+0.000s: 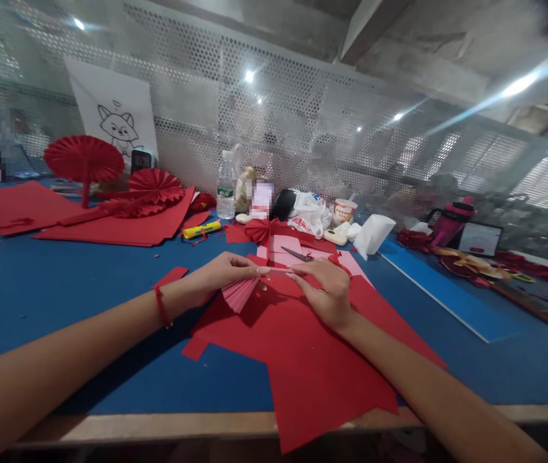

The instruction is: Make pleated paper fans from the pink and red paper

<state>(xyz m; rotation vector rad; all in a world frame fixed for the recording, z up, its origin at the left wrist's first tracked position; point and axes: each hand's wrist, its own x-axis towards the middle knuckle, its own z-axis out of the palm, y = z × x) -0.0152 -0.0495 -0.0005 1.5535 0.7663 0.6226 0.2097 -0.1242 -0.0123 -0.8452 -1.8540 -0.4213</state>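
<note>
A pink pleated paper fan [240, 295] hangs from my left hand [228, 275], whose thumb and fingers pinch its upper end. A thin pink strip runs from there to my right hand [325, 289], where the fingertips are closed on its other end. Whether strip and fan are one piece, I cannot tell. Below both hands lie large red paper sheets [322, 360], one hanging over the table's front edge. Scissors [297, 254] rest just beyond my right hand, their handles partly hidden by it. Pink paper sheets [283, 247] lie behind the hands.
Finished red paper fans [84, 161] stand at the back left on red sheets [110, 228]. A yellow tube [201, 230], a water bottle [226, 186], a white plastic bag [310, 215] and a paper cup [344, 210] line the back. A blue board [438, 289] lies at right.
</note>
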